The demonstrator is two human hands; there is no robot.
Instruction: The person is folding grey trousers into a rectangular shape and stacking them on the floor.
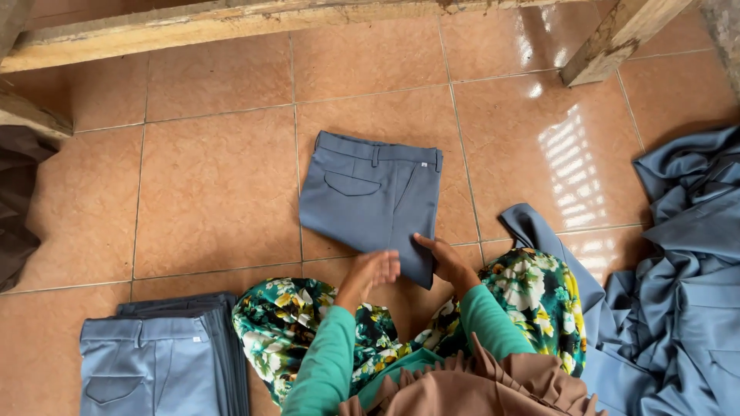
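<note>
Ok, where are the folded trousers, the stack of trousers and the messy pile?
folded trousers (370, 196), head view, back pocket area.
stack of trousers (142, 362), head view, top pair's front.
messy pile (686, 285), head view, middle folds.

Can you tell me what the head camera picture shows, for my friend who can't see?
Two hands, left hand and right hand, press on folded blue-grey trousers on an orange tiled floor. A stack of folded trousers lies at left, loose blue cloth at right.
</note>
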